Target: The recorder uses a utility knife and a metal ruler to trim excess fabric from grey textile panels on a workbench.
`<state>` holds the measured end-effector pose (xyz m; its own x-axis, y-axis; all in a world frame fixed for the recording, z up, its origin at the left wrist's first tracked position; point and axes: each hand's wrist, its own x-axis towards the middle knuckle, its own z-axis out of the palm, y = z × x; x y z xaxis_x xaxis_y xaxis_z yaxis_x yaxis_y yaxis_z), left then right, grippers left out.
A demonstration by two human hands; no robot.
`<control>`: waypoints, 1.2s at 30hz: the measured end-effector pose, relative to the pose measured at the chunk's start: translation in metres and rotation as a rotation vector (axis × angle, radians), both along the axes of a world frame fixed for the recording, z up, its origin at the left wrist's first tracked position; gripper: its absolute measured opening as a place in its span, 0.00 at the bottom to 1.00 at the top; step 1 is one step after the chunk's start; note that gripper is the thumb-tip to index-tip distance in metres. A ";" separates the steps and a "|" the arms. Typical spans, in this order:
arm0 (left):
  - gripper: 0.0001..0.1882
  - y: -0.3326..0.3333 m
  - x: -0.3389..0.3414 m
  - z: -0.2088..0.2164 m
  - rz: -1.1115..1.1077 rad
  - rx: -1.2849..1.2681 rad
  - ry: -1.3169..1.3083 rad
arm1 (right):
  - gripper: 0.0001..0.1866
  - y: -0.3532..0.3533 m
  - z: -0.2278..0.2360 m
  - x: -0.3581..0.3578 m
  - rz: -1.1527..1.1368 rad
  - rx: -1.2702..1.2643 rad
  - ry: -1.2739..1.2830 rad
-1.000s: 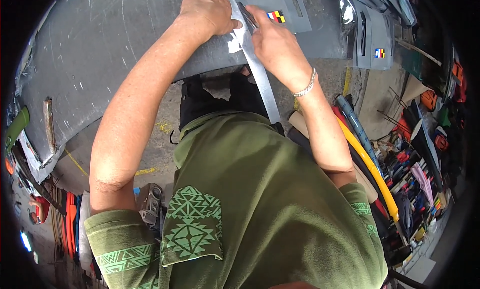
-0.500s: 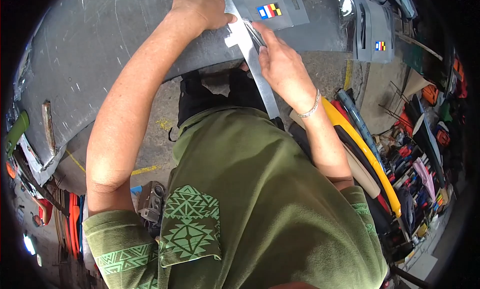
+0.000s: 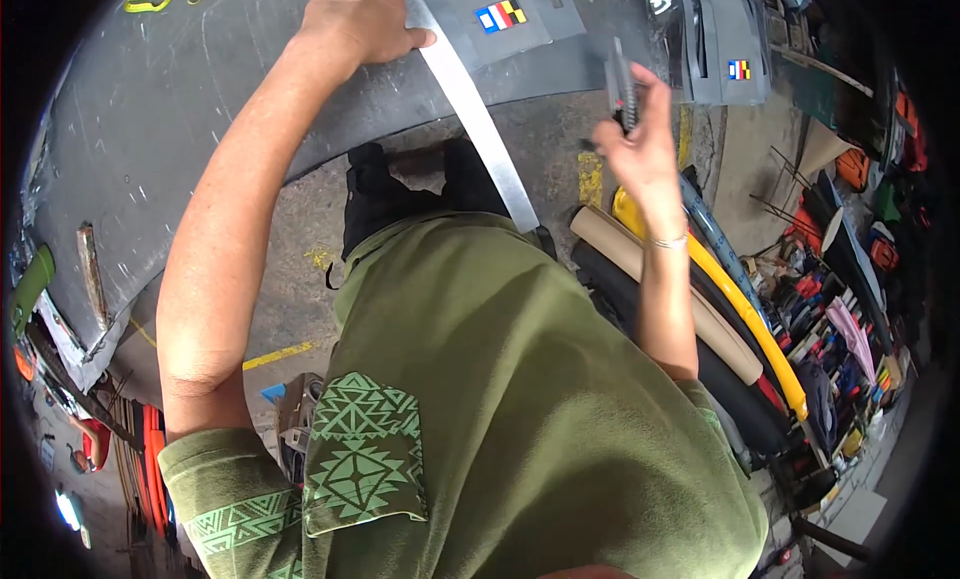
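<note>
My left hand [image 3: 362, 21] presses flat on a large grey sheet [image 3: 200, 109] at the top of the view, right beside a long metal straightedge [image 3: 470, 114] that runs diagonally down toward my body. My right hand [image 3: 636, 144] is lifted off the sheet to the right and grips a slim dark knife-like tool [image 3: 622, 87] pointing upward. A small coloured sticker [image 3: 500, 16] sits on the sheet just right of the straightedge.
Rolled materials lie on the floor at the right: a beige roll [image 3: 690, 299], a yellow tube [image 3: 750, 319] and black rolls. Cluttered tools and goods [image 3: 850, 309] fill the far right. More grey sheets [image 3: 725, 49] lie at top right. Orange items [image 3: 150, 469] are at lower left.
My right hand has lifted away from the straightedge and swung right with the tool. My left hand stays pressed on the sheet by the straightedge.
</note>
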<state>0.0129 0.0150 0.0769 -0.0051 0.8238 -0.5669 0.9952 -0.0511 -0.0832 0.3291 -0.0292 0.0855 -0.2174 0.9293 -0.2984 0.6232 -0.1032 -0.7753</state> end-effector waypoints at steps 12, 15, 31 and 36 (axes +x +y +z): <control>0.61 0.003 -0.075 -0.122 -0.127 0.337 -1.015 | 0.19 0.044 0.046 0.032 -0.094 0.230 -0.001; 0.61 -0.021 -0.096 -0.198 -0.057 1.142 -0.773 | 0.16 0.076 0.011 0.013 -0.100 0.311 0.120; 0.60 -0.002 -0.007 0.005 0.031 0.004 -0.035 | 0.31 0.101 -0.051 -0.201 0.066 -0.199 0.858; 0.59 0.009 -0.064 -0.096 0.003 0.014 0.014 | 0.32 0.107 -0.056 -0.204 0.094 -0.236 0.751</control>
<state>-0.0513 0.0241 -0.0187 -0.0155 0.8315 -0.5554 0.9942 -0.0465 -0.0973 0.1250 0.0774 0.0292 -0.5131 0.8276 -0.2278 -0.0441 -0.2905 -0.9559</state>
